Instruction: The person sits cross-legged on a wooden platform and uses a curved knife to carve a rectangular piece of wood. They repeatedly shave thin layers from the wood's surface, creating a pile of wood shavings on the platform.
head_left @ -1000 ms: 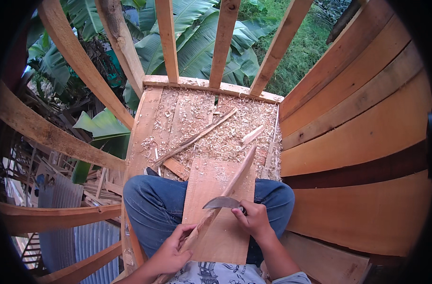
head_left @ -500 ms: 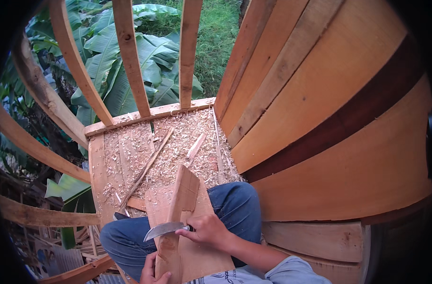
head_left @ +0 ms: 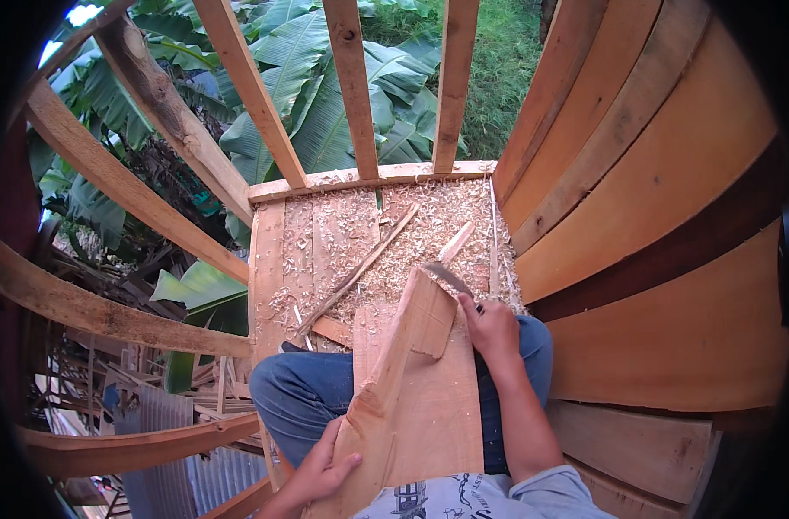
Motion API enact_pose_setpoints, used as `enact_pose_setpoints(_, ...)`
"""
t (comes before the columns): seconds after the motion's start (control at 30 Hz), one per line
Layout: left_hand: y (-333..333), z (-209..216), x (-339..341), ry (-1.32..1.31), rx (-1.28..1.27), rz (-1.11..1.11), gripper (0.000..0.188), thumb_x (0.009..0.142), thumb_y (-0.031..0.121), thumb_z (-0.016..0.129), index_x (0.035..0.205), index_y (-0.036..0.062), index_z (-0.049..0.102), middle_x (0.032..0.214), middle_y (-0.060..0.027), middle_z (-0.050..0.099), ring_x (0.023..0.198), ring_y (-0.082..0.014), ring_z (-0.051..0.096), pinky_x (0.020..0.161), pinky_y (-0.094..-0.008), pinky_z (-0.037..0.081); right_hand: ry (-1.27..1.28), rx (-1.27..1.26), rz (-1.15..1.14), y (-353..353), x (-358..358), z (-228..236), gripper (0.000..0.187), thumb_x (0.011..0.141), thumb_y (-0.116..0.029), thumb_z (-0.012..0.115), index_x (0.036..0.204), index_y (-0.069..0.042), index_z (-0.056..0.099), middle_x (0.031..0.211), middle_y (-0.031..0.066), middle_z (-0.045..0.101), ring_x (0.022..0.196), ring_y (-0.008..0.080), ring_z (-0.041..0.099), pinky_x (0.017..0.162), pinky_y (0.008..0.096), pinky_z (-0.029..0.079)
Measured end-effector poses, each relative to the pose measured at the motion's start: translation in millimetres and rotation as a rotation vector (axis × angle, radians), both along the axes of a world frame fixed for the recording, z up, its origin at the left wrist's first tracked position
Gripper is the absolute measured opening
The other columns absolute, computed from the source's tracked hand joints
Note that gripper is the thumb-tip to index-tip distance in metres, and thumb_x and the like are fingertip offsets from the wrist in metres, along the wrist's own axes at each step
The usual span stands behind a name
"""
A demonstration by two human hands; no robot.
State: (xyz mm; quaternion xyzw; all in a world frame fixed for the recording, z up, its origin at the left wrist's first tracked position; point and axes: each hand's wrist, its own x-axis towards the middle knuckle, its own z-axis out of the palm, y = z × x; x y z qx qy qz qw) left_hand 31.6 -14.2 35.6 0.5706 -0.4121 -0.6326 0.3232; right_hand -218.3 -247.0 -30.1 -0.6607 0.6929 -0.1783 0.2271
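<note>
A pale wooden workpiece (head_left: 392,368), stepped on its right side, slants over the lap board (head_left: 455,424), its tip past the far edge. I see the left hand (head_left: 328,465), fingers pinching its near part; the right hand (head_left: 491,330), forearm outstretched, fingers wrapped round a knife (head_left: 447,277).

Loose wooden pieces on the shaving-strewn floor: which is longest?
The thin, diagonal brown wooden stick; the pale wooden strip and orange wooden block, both to its right, look far shorter.
</note>
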Motion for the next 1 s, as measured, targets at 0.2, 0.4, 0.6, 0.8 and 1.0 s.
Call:
enact_pose_setpoints(0.2,15,-14,4,0.014,-0.01,0.031,0.057,0.091,0.006,0.06,0.141,-0.0001,0.033,0.128,-0.0111,0.051,0.119,-0.0163,0.048,0.101,-0.0319,0.038,-0.119,-0.096,0.222,25,12,37,0.059,0.089,-0.056,0.057,0.072,-0.001,0.068,0.058,0.0217,0.059,0.06,0.0396,0.063,0.056,0.0464,0.049)
enact_pose_setpoints(0.4,4,-15,-1,0.046,-0.011,0.021,0.058,0.09,0.006,0.061,0.141,0.0,0.033,0.128,-0.0109,0.051,0.12,-0.0162,0.047,0.101,-0.0314,0.038,0.057,-0.018,0.517,87,26,24,0.06,0.083,-0.062,0.061,0.065,-0.004,0.067,0.054,0.0153,0.06,0.053,0.0323,0.063,0.05,0.0402,0.05)
enact_pose_setpoints(0.6,4,-17,-2,0.067,0.013,0.065,0.06,0.09,0.005,0.061,0.142,0.0,0.032,0.129,-0.0098,0.05,0.12,-0.0157,0.047,0.102,-0.0314,0.037,0.165,-0.065,0.486,57,17,21,0.064,0.081,-0.065,0.059,0.066,-0.004,0.068,0.056,0.0159,0.061,0.056,0.0324,0.064,0.05,0.0403,0.05)
enact_pose_setpoints(0.8,2,-10,-2,0.121,0.043,0.086,0.056,0.09,0.003,0.06,0.14,0.0005,0.034,0.127,-0.0098,0.051,0.119,-0.0148,0.047,0.101,-0.03,0.038,0.243,-0.085,0.085,4,-22,5,0.069,0.086,-0.067,0.051,0.066,-0.002,0.066,0.06,0.0191,0.063,0.06,0.0362,0.065,0.055,0.0451,0.051)
enact_pose_setpoints(1.0,4,-19,-1,0.099,0.057,0.073,0.056,0.09,0.003,0.06,0.14,0.0001,0.035,0.127,-0.0098,0.051,0.119,-0.0152,0.048,0.1,-0.0299,0.038,0.106,-0.008,0.457,66,14,33,0.066,0.084,-0.066,0.055,0.062,-0.005,0.066,0.055,0.0152,0.06,0.054,0.0327,0.064,0.052,0.0425,0.051)
